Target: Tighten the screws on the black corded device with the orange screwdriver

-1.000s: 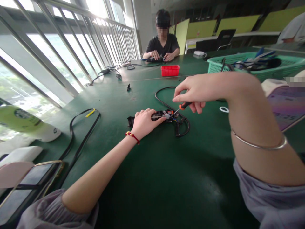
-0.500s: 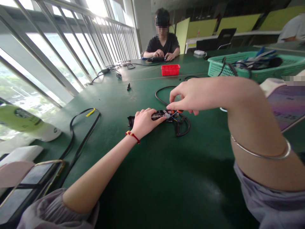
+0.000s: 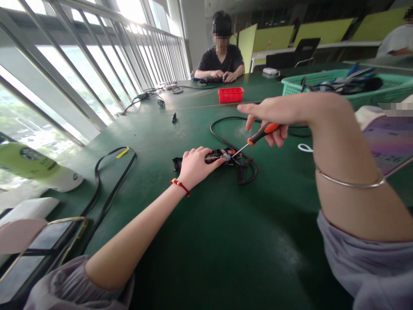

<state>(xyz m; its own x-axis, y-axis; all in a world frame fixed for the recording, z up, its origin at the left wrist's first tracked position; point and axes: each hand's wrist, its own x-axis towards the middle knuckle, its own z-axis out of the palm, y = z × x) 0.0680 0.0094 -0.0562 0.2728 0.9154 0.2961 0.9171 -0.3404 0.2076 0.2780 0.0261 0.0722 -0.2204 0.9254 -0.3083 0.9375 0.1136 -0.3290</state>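
My left hand (image 3: pixel 197 165) is wrapped over a black device (image 3: pixel 214 156) lying on the green table (image 3: pixel 206 232), with its thumb along the near side. Thin coloured wires and small orange-red parts show at the device's right end, where a black cable (image 3: pixel 254 172) loops round. A screwdriver (image 3: pixel 263 132) with an orange and black handle slants down to the left, its tip at that wired end. Its handle lies in my right hand (image 3: pixel 269 118), held by the lower fingers, while the index finger stretches out to the left.
Beyond the device stands a red box (image 3: pixel 230 94). A green basket (image 3: pixel 348 88) with tools is at the back right. Across the table a person (image 3: pixel 221 60) handles a dark device. Black straps (image 3: pixel 112 193), a phone (image 3: pixel 48 237) and a green-white cup (image 3: pixel 38 165) lie at the left.
My right hand has lifted from the device and moved right and up. The screwdriver, mostly hidden before, now shows in it. My left hand has not moved.
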